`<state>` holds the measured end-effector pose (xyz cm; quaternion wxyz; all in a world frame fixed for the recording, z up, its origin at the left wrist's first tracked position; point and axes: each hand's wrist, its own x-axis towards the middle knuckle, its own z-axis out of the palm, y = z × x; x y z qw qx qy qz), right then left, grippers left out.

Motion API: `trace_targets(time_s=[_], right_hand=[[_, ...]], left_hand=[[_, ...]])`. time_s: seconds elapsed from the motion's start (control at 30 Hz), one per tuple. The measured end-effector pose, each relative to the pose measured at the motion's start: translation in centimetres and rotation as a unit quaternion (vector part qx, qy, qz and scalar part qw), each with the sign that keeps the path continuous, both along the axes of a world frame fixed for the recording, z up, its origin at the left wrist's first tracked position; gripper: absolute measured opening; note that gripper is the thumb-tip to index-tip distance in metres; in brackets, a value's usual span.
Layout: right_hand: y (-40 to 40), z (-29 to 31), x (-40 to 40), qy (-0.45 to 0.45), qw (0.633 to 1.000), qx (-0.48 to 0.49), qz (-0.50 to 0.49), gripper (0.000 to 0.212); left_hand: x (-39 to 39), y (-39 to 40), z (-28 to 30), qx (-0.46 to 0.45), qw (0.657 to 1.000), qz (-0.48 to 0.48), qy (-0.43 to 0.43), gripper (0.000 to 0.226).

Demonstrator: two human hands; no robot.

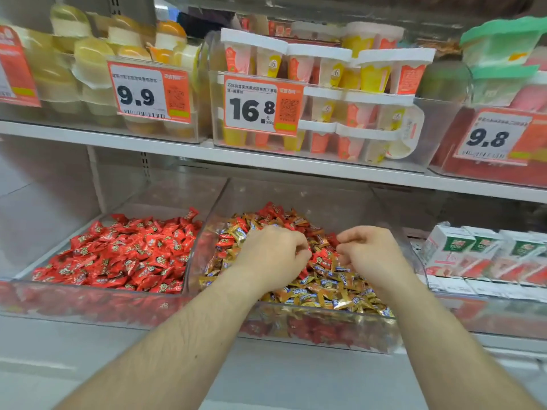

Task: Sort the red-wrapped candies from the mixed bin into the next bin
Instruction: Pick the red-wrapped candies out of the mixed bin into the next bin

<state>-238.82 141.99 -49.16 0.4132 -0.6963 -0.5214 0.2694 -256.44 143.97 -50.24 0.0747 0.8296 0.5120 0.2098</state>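
The fingers of the left hand (273, 255) were curled down into the heap, knuckles up, and a sliver of red showed at their tips; they seemed to be gathering red wrappers, though from where I stood I could not tell whether they had truly closed on anything. The right hand (371, 251) was much the same, fingers bent inward over the pile, and again I could not say whether a candy was pinched or merely nudged.

Both hands were in the mixed bin (319, 324), a clear plastic trough where red-wrapped candies (268, 211) lay scattered among gold-wrapped candies (325, 297), the red ones thickest toward the back and left. Just beside it on the left stood the next bin (88, 303), already well filled with red ones only.

These sweets looked light and small, the wrappers glossy and likely slick (the sort that slide off each other when stirred). I would judge the twisted wrapper ends, or the plump middle, the best places to pinch; raking several into a curled palm would probably be quicker, at the risk of dragging gold ones along.

Above, a shelf (266, 161) carried pudding cups (322, 66) behind price tags (260, 106), and small cartons (461, 244) sat to the right.
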Motion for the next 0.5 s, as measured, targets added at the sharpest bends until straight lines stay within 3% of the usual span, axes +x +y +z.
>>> trace_targets(time_s=[0.13,0.2,0.33,0.5], right_hand=[[1.6,-1.1,0.8,-0.193,0.979,-0.022,0.054,0.034],[2.2,-1.5,0.8,-0.269,0.957,-0.051,0.096,0.049],[2.8,-2.7,-0.1,-0.347,0.917,-0.066,0.183,0.058],[3.0,-2.8,-0.1,-0.35,0.921,-0.039,0.167,0.057]], left_hand=[[1.6,1.1,-0.7,0.01,0.995,0.017,0.102,0.039],[1.9,1.4,-0.9,0.007,0.994,0.021,0.108,0.037],[1.1,1.5,-0.6,-0.018,0.998,0.019,0.05,0.032],[-1.5,1.4,0.2,-0.026,0.995,0.055,-0.08,0.032]])
